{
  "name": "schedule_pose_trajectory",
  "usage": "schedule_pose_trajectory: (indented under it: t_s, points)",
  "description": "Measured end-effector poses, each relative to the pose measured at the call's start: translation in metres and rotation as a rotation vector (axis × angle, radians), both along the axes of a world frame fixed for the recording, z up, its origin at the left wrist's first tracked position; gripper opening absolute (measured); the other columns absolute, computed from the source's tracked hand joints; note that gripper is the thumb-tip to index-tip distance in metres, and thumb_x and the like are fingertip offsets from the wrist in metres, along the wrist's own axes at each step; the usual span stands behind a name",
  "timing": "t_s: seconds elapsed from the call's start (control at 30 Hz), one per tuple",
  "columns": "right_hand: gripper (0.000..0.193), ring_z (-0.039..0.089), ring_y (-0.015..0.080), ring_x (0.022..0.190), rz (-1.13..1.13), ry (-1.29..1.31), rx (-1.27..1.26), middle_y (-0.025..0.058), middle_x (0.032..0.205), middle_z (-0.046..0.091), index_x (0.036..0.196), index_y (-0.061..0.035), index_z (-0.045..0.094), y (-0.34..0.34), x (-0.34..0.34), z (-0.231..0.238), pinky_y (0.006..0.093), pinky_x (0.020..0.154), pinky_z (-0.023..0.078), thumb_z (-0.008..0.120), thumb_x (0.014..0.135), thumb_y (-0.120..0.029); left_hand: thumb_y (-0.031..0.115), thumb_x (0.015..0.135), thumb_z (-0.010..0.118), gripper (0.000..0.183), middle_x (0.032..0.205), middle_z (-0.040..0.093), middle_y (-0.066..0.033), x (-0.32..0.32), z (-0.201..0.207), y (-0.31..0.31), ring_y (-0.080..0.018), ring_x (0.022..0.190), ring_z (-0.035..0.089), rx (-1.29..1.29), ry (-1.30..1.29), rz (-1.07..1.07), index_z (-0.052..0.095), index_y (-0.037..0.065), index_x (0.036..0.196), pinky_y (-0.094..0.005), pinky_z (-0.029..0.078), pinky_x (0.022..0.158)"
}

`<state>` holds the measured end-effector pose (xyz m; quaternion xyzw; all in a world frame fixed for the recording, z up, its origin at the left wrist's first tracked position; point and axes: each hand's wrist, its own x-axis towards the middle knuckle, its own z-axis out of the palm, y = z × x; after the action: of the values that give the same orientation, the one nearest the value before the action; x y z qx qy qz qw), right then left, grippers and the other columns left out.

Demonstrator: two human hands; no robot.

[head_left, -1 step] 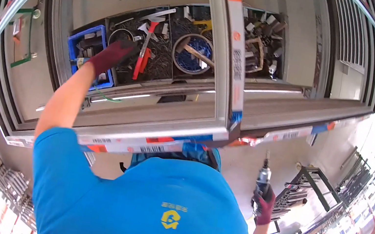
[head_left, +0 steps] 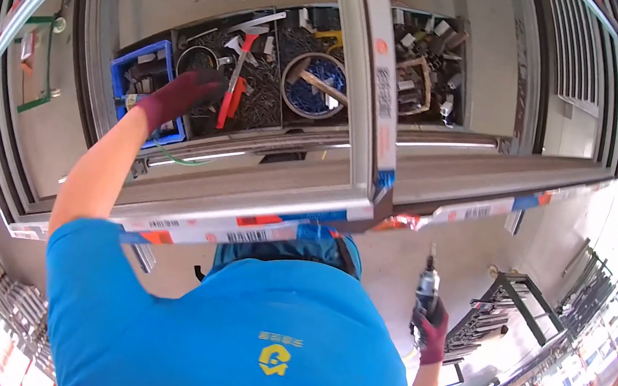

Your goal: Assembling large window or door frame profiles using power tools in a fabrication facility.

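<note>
My left hand (head_left: 179,99), in a maroon glove with dark fingers, reaches over a parts tray (head_left: 257,115) inside the metal frame. Its fingertips are beside a round tin (head_left: 200,52); the dark fingers blend into the background, so their pose is unclear. A red-handled tool (head_left: 233,86) lies just right of the fingers, on a heap of dark screws. Under the wrist is a blue crate (head_left: 118,71) with small parts. Low at my right side, my right hand (head_left: 430,333), also gloved, is closed round a power drill (head_left: 427,291) whose bit points away from me.
A hammer (head_left: 319,85) lies across a round tub of blue fasteners (head_left: 285,91). A frame bar (head_left: 377,82) crosses above the tray, and the near rail (head_left: 254,225) runs before my body. Metal offcuts (head_left: 437,59) fill the tray's right end. A dark rack (head_left: 522,310) stands to the right.
The view has shifted slightly, with the frame bar a little further left. My right hand and the drill sit slightly further left and higher. My left hand stays by the tin.
</note>
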<state>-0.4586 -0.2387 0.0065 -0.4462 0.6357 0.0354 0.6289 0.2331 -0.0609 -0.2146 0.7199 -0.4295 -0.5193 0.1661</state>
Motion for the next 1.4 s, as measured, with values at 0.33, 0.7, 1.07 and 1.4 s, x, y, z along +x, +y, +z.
schedule_pose_trajectory:
  t_s: [0.33, 0.7, 1.07, 1.4]
  points:
    - [0.050, 0.062, 0.0108, 0.063, 0.278, -0.321, 0.171, 0.0009, 0.089, 0.066, 0.145, -0.0076, 0.059, 0.029, 0.092, -0.184, 0.0268, 0.052, 0.050, 0.052, 0.111, -0.044, 0.048, 0.082, 0.084, 0.079, 0.128, 0.070, -0.0245, -0.190, 0.234, 0.034, -0.0389, 0.120, 0.067, -0.057, -0.291, -0.008, 0.061, 0.000, 0.140, -0.0438, 0.053, 0.104]
    - [0.030, 0.071, 0.0210, 0.090, 0.343, -0.650, 0.293, 0.0060, 0.101, 0.074, 0.112, -0.0128, 0.071, 0.084, 0.247, -0.419, 0.0345, 0.082, 0.059, 0.056, 0.108, -0.038, 0.039, 0.068, 0.091, 0.062, 0.107, 0.071, -0.0182, -0.201, 0.204, 0.056, -0.0407, 0.095, 0.070, -0.328, -0.513, 0.004, 0.072, 0.004, 0.115, -0.0466, 0.057, 0.083]
    - [0.024, 0.067, 0.0209, 0.110, -0.540, -0.983, 0.586, 0.0085, 0.124, 0.070, 0.122, -0.0111, 0.067, 0.118, 0.307, -0.394, 0.0366, 0.097, 0.055, 0.059, 0.107, -0.028, 0.037, 0.095, 0.068, 0.032, 0.089, 0.070, -0.0219, -0.190, 0.192, 0.056, -0.0438, 0.089, 0.069, -0.279, -0.499, 0.000, 0.071, 0.005, 0.101, -0.0518, 0.054, 0.078]
    - [0.031, 0.068, 0.0457, 0.092, 0.956, -0.475, -0.840, 0.0197, 0.110, 0.070, 0.115, -0.0053, 0.070, 0.168, 0.254, -0.055, 0.0517, 0.080, 0.057, 0.075, 0.087, -0.018, 0.052, 0.101, 0.058, 0.051, 0.091, 0.073, -0.0235, -0.169, 0.179, 0.059, -0.0459, 0.089, 0.070, -0.202, -0.304, -0.047, 0.076, 0.005, 0.096, -0.0552, 0.055, 0.082]
